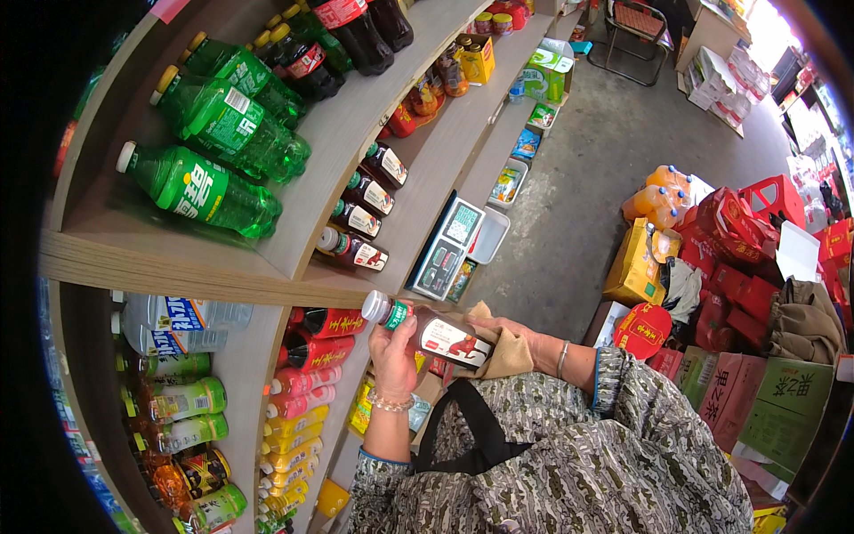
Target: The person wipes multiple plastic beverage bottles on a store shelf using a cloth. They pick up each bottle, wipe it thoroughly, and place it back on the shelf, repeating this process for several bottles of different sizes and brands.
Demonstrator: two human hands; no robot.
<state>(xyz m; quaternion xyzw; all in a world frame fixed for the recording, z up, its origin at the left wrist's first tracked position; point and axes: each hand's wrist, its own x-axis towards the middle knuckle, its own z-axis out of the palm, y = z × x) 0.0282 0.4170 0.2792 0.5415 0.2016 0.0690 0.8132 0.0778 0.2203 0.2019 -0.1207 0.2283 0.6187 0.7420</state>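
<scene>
A dark drink bottle (452,342) with a white label, a green neck band and a pale cap is held tilted in front of my body. My left hand (395,358) is closed round its neck end, with the cap sticking out beyond the thumb. At the base end, my right hand (523,336) grips a tan cloth (507,353) that lies against the bottle; the fingers are partly hidden by it. Just beyond, similar dark bottles (366,254) stand in a row on the wooden shelf (302,222).
Large green soda bottles (233,125) fill the upper left shelf, with pink and yellow bottles (298,392) below. A scale-like device with a display (447,249) stands by the shelf's edge. Red boxes and cartons (734,392) are piled on the right. A folding chair (633,36) stands far back.
</scene>
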